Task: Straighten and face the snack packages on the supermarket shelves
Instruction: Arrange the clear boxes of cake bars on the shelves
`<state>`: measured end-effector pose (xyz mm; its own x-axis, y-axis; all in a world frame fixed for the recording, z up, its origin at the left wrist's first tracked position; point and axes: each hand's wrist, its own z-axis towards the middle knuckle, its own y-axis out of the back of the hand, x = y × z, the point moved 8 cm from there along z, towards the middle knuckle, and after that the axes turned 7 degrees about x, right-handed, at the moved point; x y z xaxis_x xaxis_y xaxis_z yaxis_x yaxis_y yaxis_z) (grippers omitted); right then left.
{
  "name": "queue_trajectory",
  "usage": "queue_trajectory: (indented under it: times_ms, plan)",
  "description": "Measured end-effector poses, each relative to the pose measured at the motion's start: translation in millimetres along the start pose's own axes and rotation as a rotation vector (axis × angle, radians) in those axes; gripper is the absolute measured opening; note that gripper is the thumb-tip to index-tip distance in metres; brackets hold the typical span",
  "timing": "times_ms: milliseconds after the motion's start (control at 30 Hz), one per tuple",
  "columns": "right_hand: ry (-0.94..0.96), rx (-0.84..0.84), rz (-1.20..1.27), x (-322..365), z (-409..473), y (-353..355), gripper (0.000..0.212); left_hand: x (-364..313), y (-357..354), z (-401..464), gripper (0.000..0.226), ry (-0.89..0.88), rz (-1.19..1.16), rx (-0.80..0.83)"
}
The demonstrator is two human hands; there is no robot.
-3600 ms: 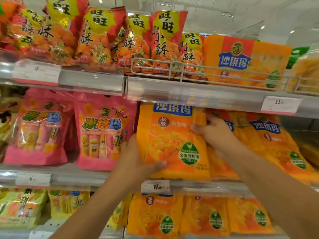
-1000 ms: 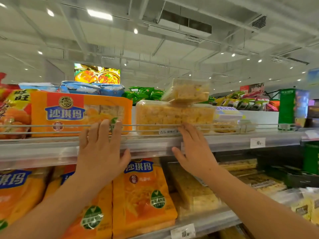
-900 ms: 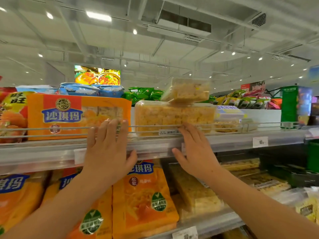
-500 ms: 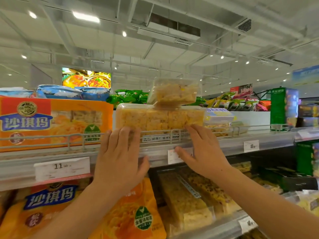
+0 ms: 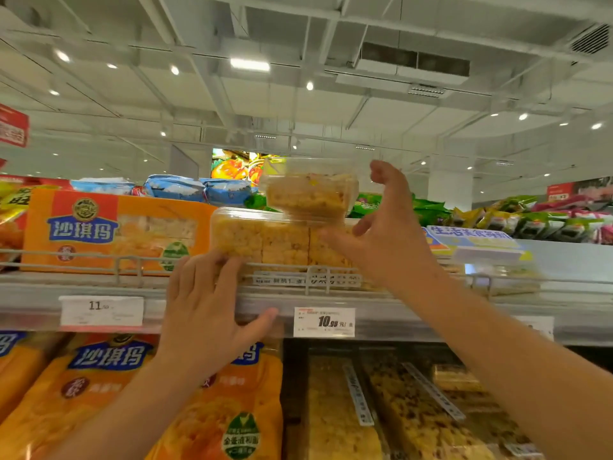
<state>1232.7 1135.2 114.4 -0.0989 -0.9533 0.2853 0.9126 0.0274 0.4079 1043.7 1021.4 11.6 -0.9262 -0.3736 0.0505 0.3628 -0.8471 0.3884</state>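
At frame centre, my left hand (image 5: pixel 212 303) rests flat, fingers straight, against the long clear plastic box (image 5: pixel 282 242) of crumbly yellow cakes lying crosswise on the top shelf (image 5: pixel 431 313). My right hand (image 5: pixel 388 234), loosely spread, reaches beside the tilted small clear tub (image 5: pixel 310 195) stacked above, holding nothing.

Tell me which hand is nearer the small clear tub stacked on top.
Right. The right hand is raised beside the small clear tub's right end, fingers spread, apparently not yet gripping. The left hand is lower, fingertips at the large clear box underneath.
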Motion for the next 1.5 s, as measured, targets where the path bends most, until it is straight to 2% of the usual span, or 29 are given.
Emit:
queue_trajectory:
  times_ms: [100, 300, 567, 700, 767, 833, 900, 967, 1033, 1167, 1233, 1500]
  plan:
    - [0.054, 0.077, 0.020, 16.8, 20.4, 2.7, 0.101, -0.1, -1.4, -1.1, 0.079, 0.014, -0.002, 0.048]
    - [0.045, 0.155, 0.100, 25.4, 26.1, -1.4, 0.062, -0.3, 1.2, -3.0, 0.080, 0.011, -0.009, 0.097]
    - [0.016, 0.101, 0.129, 17.2, 24.6, 11.8, 0.061, -2.2, 2.6, -3.8, 0.080, 0.014, -0.006, 0.159]
    - [0.000, 0.097, 0.160, 8.7, 26.8, 21.0, 0.060, -8.2, 7.8, -2.7, 0.077, 0.089, -0.130, 0.227]
    - [0.001, 0.082, 0.155, 6.5, 27.2, 31.3, 0.062, -19.6, 17.3, 0.6, 0.068, 0.088, -0.311, 0.200]
    - [0.006, 0.083, 0.165, 5.5, 27.0, 39.8, 0.065, -34.6, 30.1, 12.3, 0.057, 0.113, -0.628, 0.162]
    - [-0.014, 0.102, 0.236, 0.1, 27.1, 43.6, 0.068, -43.2, 30.6, 31.5, 0.054, 0.298, -1.147, 0.182]
    - [-0.041, 0.151, 0.353, -4.8, 25.8, 42.3, 0.070, -52.8, 23.4, 52.3, 0.065, 0.508, -1.649, 0.217]
    - [-0.078, 0.197, 0.501, -10.8, 24.7, 39.5, 0.070, -59.3, 22.4, 73.4, 0.072, 0.580, -1.855, 0.246]
    - [-0.199, 0.246, 0.656, -27.3, 26.0, 32.9, 0.072, -61.2, 17.2, 95.7, 0.055, 0.577, -1.750, 0.331]
    - [-0.268, 0.285, 0.678, -35.6, 25.0, 28.5, 0.074, -60.6, 12.6, 100.1, 0.055, 0.589, -1.701, 0.348]
    - [-0.363, 0.298, 0.479, -49.6, 17.9, 31.6, 0.091, -66.9, -0.9, 96.1, 0.054, 0.537, -1.563, 0.374]
